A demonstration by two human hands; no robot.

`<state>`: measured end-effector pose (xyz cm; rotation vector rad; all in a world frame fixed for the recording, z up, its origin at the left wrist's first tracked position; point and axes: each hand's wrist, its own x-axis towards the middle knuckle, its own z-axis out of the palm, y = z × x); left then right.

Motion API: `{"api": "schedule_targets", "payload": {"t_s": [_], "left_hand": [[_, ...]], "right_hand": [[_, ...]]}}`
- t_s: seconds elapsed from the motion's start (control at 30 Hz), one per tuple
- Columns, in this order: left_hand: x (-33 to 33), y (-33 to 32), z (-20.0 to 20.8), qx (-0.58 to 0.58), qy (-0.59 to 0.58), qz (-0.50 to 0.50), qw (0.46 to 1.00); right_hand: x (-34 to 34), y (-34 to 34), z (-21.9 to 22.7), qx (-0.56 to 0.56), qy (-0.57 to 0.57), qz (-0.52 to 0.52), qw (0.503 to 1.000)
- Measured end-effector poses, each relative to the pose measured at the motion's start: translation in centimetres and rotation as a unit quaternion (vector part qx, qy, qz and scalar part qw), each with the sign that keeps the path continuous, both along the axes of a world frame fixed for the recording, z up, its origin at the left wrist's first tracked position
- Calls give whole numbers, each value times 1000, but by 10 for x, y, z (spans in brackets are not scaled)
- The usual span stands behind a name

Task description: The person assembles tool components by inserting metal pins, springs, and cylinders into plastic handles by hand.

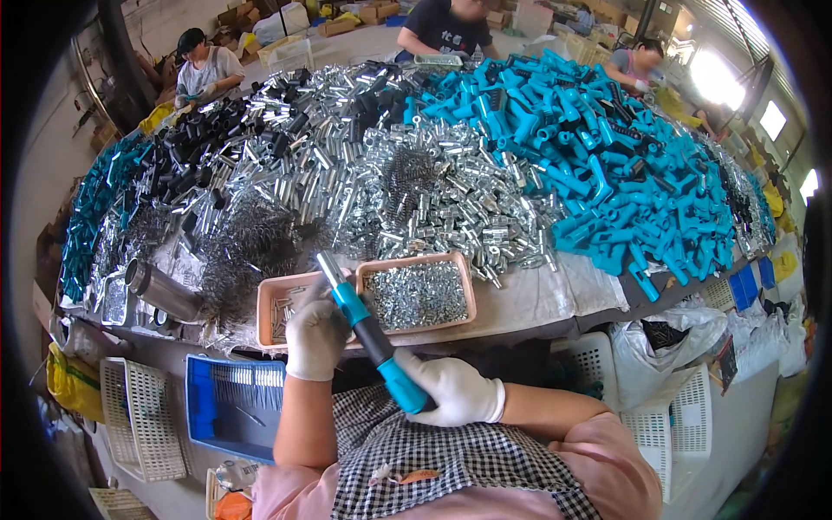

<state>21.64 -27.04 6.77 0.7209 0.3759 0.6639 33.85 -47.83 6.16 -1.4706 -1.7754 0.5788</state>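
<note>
A teal-and-black tube with a silver metal end (374, 340) slants across the front of my body, its metal end pointing up and to the left. My right hand (459, 392), in a white glove, is closed around its lower teal part. Beside the upper teal part is my left hand (312, 340), also gloved in white. Its fingers are blurred by motion near the metal end, and I cannot tell whether they grip it. Just beyond the hands are a pink tray with small metal pins (265, 314) and a pink tray full of small silver fittings (471, 299).
Heaps of teal curved handles (572, 130), silver metal sleeves (321, 156), dark springs (247, 247) and black sleeves (186, 152) cover the table. A metal cylinder (165, 292) lies at left. Below stand a blue bin (201, 403) and white baskets (143, 420). Several co-workers sit across the table.
</note>
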Motion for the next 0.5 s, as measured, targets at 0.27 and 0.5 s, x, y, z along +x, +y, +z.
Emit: {"api": "schedule_targets", "payload": {"t_s": [0.27, 0.5], "left_hand": [[-27, -14, 6, 288, 122, -96, 945], [-20, -56, -9, 349, 215, -277, 869]], "right_hand": [[123, 26, 17, -58, -235, -422, 874], [192, 35, -58, -77, -154, -483, 858]]}}
